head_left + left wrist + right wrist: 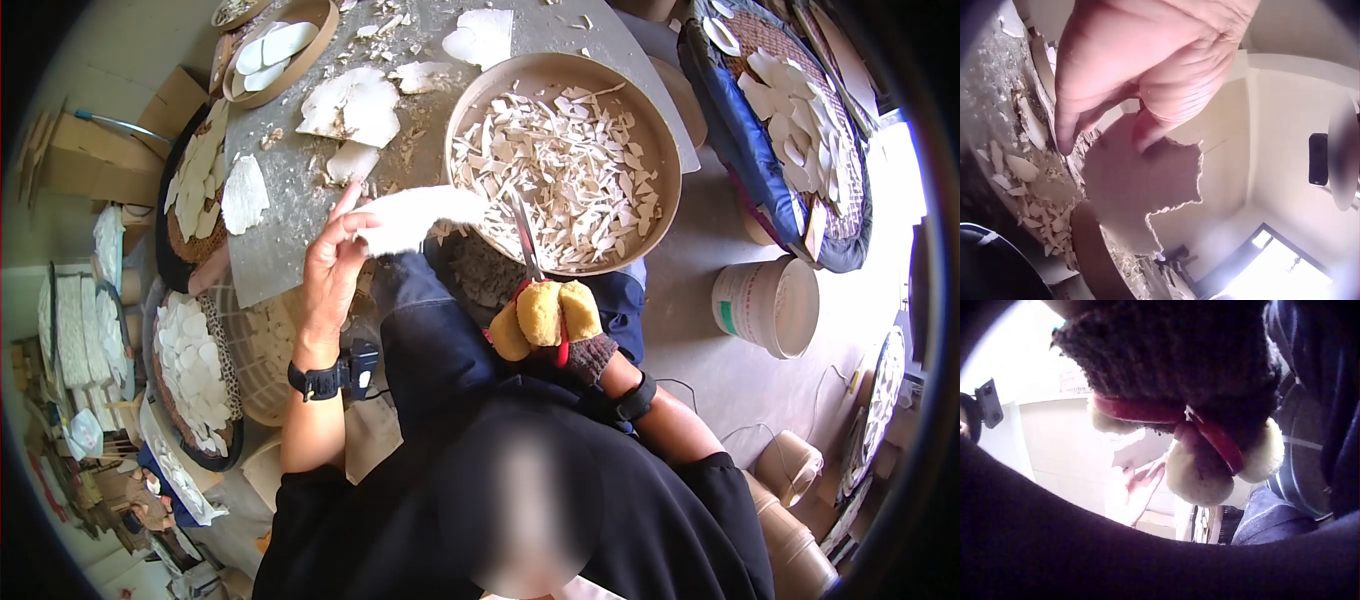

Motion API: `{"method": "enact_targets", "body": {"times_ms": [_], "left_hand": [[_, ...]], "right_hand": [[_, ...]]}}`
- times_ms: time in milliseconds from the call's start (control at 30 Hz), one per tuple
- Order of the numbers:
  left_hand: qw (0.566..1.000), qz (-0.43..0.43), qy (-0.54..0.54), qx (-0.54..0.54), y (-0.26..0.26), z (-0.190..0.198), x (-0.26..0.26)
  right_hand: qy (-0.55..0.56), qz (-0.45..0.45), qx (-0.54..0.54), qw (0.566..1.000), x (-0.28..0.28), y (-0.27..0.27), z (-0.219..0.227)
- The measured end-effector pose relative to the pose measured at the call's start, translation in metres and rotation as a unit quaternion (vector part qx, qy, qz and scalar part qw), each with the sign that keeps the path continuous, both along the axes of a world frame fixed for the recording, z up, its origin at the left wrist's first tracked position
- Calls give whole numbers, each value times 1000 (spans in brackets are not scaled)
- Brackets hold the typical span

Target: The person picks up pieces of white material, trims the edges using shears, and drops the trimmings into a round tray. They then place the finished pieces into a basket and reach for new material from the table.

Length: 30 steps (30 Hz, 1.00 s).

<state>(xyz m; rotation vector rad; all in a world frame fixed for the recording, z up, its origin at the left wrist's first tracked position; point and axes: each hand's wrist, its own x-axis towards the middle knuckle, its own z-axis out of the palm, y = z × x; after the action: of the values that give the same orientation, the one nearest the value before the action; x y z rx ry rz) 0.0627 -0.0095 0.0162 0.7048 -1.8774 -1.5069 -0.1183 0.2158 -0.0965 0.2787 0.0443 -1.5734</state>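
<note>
My bare left hand (335,262) pinches a thin, flat white piece (418,214) between thumb and fingers, over the table's near edge. In the left wrist view this flat piece (1141,178) has a ragged, notched edge. My right hand (548,322), in a dark knitted glove with yellow padded fingers, grips red-handled scissors (526,236). Their blades point away from me over the near rim of a round tan basin (660,150). Many cut white strips and chips (565,150) fill the basin. The right wrist view shows the red handles (1138,407) against the glove.
More flat white pieces (350,108) and crumbs lie on the grey metal table (270,275). Round trays of white pieces (190,370) stand at left, and another heap of pieces (795,125) lies at right. A bucket (790,310) stands on the floor to the right.
</note>
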Motion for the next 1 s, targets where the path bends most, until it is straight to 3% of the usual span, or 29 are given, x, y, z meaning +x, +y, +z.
{"method": "enact_targets", "body": {"times_ms": [100,167,233,267,333,433,467,533,600,733,833,1000], "left_hand": [[990,-4,-129,60,7,-7,21],[991,-10,-91,97,19,-7,21],[984,-33,-91,150,29,0,24],[979,-68,-32,188,33,0,23],[976,-11,5,217,45,5,15],[970,99,57,214,54,-7,7],[966,130,89,207,58,-10,-1],[953,180,125,208,67,-9,-9],[949,195,121,215,69,-15,-9],[946,230,117,198,73,-21,-11],[946,229,128,192,78,-19,-16],[957,216,106,165,84,-29,-17]], "right_hand": [[-36,30,-130,990,0,-7,8],[-63,45,-134,988,2,-6,7],[-89,46,-52,994,2,1,-12],[-80,41,-48,995,2,1,-16],[-63,30,-42,997,2,3,-24],[113,21,-132,984,0,-5,-14],[240,34,-82,967,-1,-5,-17],[465,48,-1,884,-2,-7,-31],[637,51,35,768,3,-14,-40],[666,-11,63,743,23,-30,-88],[712,-64,36,699,32,-41,-83],[667,-40,65,741,32,-43,-83]]}}
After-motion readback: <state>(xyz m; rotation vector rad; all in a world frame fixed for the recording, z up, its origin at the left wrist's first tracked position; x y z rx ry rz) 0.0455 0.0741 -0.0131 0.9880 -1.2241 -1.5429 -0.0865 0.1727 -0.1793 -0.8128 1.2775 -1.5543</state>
